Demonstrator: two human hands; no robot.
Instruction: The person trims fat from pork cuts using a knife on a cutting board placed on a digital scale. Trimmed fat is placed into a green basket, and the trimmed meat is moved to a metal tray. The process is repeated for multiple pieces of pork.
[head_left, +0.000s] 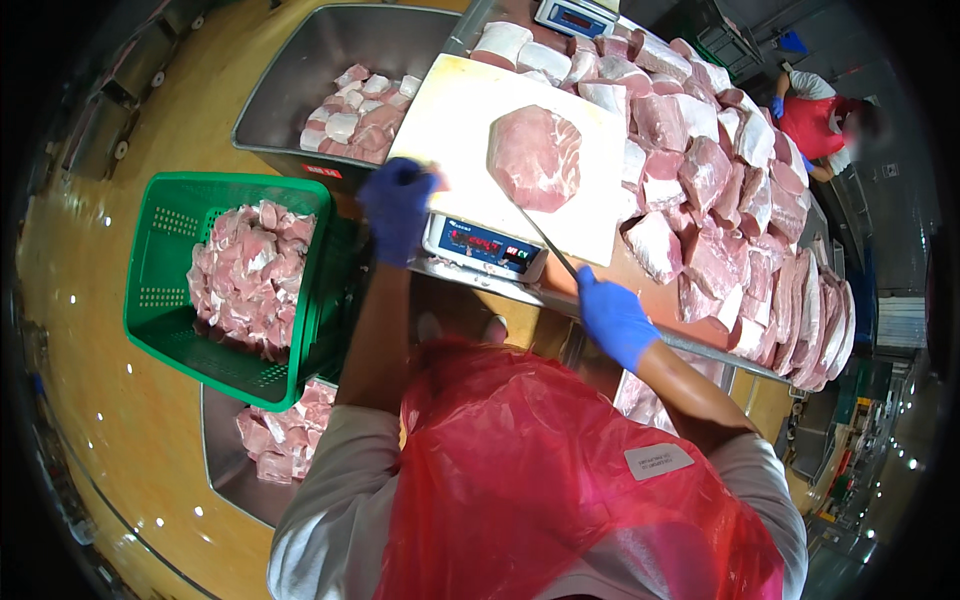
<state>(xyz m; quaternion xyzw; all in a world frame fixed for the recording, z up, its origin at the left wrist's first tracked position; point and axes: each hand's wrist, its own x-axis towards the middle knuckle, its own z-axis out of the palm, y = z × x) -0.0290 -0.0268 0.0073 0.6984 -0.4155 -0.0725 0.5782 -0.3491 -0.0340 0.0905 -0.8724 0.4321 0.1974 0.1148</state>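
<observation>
A thick slab of pale pink meat [536,160] lies on a white cutting board [450,110]. My right hand [615,320], in a blue glove, is closed round the handle of a knife. The knife's blade [546,240] slants up and left over the board, its tip by the meat's lower edge. At the board's left edge is my left hand [396,210], also gloved in blue and smeared by motion. A small pinkish blur shows beside its fingers; whether it grips anything is unclear. Just below the board sits a scale with a lit display [480,247].
Many meat chunks [700,170] cover the table at right. Left stand a grey metal tub [265,100] of meat pieces, a green crate [160,260] of trimmings and another metal tub [222,440] under it. A second scale [577,17] is at the back; a co-worker [812,125] stands far right.
</observation>
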